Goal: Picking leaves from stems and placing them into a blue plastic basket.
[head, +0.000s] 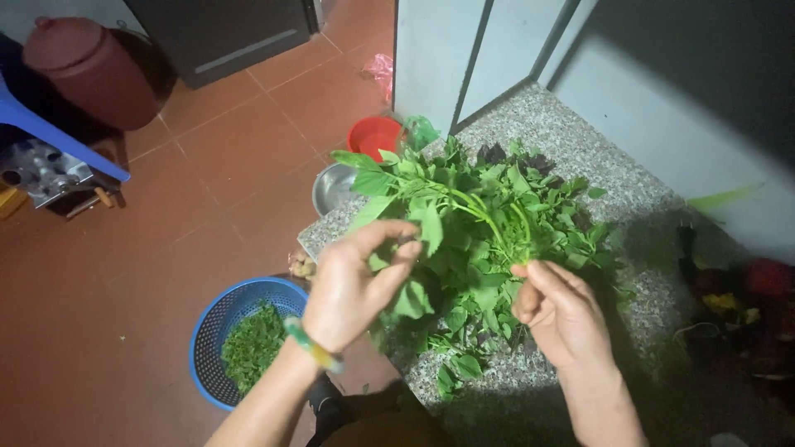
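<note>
No labels, signs or screens show. The only wrappers are a crumpled pink plastic bag [382,73] on the floor tiles just above the red bowl [373,135], and a scrunched green plastic bag [421,131] touching that bowl's right side

Dim scene lit from the near centre, bright on the bunch of green leafy stems [480,240], far right corner in deep shadow — soft focus, slight blur at edges.
</note>
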